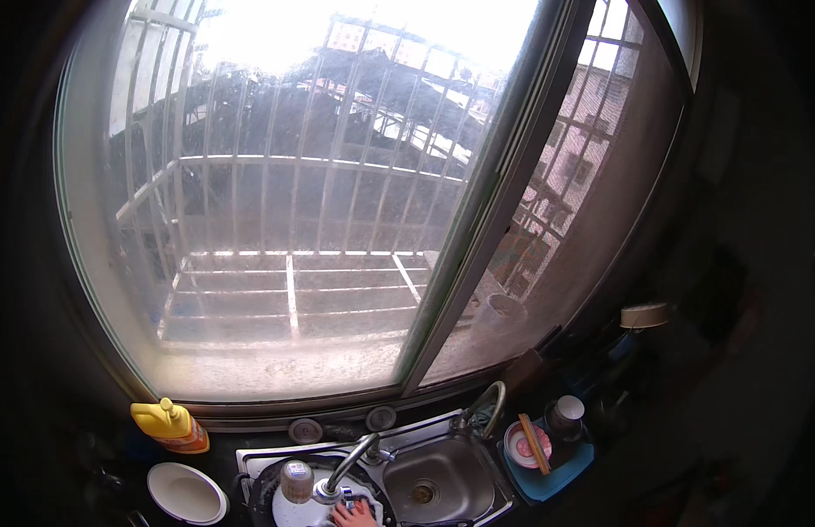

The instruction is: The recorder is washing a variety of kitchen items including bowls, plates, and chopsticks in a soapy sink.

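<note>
My right hand [356, 515] is at the bottom edge of the view, over the left basin. Its fingers rest on or beside a small dark object [346, 495] among white suds; its grip on it is unclear. Under the hand lies a broad white surface [290, 515], perhaps a plate or soapy water, inside a black pan [259, 504]. An empty-looking clear jar [297, 482] with a label stands beside the curved metal faucet [351, 461], whose spout end hangs just above the suds. My left hand is out of view.
The right steel basin [440, 491] has a drain and a second faucet [496, 408]. At right, a blue tray [552, 484] holds a bowl [516, 444] with chopsticks [534, 444] across it and a cup [569, 412]. A white basin [187, 494] and yellow detergent jug [170, 427] stand left.
</note>
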Available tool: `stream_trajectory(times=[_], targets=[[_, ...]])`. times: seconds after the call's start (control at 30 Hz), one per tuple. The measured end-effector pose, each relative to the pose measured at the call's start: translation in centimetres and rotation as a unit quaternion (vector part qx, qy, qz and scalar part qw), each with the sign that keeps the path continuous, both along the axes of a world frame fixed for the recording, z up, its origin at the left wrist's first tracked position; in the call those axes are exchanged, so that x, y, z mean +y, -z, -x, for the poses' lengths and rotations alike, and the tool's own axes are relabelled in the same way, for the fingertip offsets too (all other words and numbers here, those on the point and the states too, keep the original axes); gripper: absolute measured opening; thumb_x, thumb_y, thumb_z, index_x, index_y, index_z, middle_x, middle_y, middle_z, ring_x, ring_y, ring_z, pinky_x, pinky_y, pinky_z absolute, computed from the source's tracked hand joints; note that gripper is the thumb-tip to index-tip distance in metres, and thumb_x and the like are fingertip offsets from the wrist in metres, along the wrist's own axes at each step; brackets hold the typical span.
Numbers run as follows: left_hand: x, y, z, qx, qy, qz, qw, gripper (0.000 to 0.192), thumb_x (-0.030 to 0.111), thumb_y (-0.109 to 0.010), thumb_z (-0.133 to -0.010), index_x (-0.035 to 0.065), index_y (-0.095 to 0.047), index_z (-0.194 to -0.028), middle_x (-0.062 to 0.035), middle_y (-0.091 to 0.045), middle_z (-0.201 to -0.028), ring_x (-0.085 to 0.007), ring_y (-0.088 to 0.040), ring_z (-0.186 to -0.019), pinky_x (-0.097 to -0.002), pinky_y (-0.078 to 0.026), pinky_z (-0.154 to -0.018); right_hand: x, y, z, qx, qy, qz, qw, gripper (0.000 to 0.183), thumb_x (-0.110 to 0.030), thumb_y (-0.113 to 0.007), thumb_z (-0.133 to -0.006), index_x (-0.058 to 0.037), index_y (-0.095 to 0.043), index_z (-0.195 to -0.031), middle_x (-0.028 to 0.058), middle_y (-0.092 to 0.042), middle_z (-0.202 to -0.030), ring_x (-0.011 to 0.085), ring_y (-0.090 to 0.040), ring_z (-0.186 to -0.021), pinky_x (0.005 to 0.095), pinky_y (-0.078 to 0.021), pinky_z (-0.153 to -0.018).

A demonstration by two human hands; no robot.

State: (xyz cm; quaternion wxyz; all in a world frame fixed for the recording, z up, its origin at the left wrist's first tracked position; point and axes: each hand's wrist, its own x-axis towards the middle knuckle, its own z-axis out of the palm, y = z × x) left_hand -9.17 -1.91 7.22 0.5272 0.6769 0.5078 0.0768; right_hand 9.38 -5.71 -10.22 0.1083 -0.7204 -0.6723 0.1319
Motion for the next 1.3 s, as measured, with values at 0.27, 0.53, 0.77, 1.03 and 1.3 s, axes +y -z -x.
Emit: stream_trajectory(times=[0.27,0.53,0.77,1.03,1.3], targets=[[0.5,1.5,1.9,-0.013,-0.067,0.073,0.995,0.031,0.023,-0.049,-0.090,-0.0031,-0.060,-0.077,-0.0049,-0.056,-0.060,-0.0131,-0.049,-0.054,-0.0304,-0.038,-0.050,0.7,-1.5,-2.1,0.066,-0.002,0.009,0.998,0.055,-0.030,-0.056,-0.077,-0.0080,-0.043,-0.126,0.0197,-0.047,-0.122,0.0380,-0.042,-0.113,0.0529,-0.0293,-0.097],[1.3,6.2,-0.8,0.082,0.063,-0.083,0.991,0.039,0.030,-0.060,-0.077,-0.0046,-0.059,-0.095,-0.0244,-0.062,-0.085,-0.0338,-0.062,-0.082,-0.0406,-0.047,-0.068,3.0,-3.5,-0.6,0.348,0.052,-0.074,0.933,0.023,-0.028,-0.053,-0.081,-0.0077,-0.059,-0.090,0.0193,-0.058,-0.084,0.0403,-0.055,-0.072,0.0490,-0.0447,-0.064],[1.6,6.6,-4.1,-0.078,0.114,-0.100,0.985,0.042,0.034,-0.069,-0.074,-0.0010,-0.063,-0.097,-0.0145,-0.066,-0.087,-0.0225,-0.063,-0.082,-0.0332,-0.049,-0.069,3.2,-6.1,0.7,0.306,-0.086,-0.179,0.931,0.032,-0.017,-0.057,-0.065,0.0121,-0.057,-0.080,0.0334,-0.055,-0.088,0.0459,-0.055,-0.083,0.0514,-0.0446,-0.075],[0.1,7.1,-6.4,-0.200,0.084,-0.173,0.961,0.061,0.027,-0.080,-0.065,0.0003,-0.055,-0.113,-0.0090,-0.065,-0.095,-0.0172,-0.061,-0.086,-0.0309,-0.050,-0.074,2.4,-9.3,-0.8,0.309,-0.076,-0.116,0.941,0.031,-0.019,-0.056,-0.069,0.0084,-0.057,-0.083,0.0300,-0.056,-0.087,0.0436,-0.055,-0.080,0.0510,-0.0444,-0.072],[0.1,5.8,-6.5,0.033,0.103,-0.169,0.980,0.032,0.030,-0.074,-0.070,0.0035,-0.067,-0.088,-0.0051,-0.065,-0.072,-0.0141,-0.060,-0.065,-0.0304,-0.048,-0.061,1.0,-11.9,-1.1,0.311,-0.070,-0.091,0.943,0.029,-0.022,-0.054,-0.074,0.0047,-0.056,-0.086,0.0266,-0.057,-0.085,0.0414,-0.056,-0.077,0.0505,-0.0443,-0.069]])
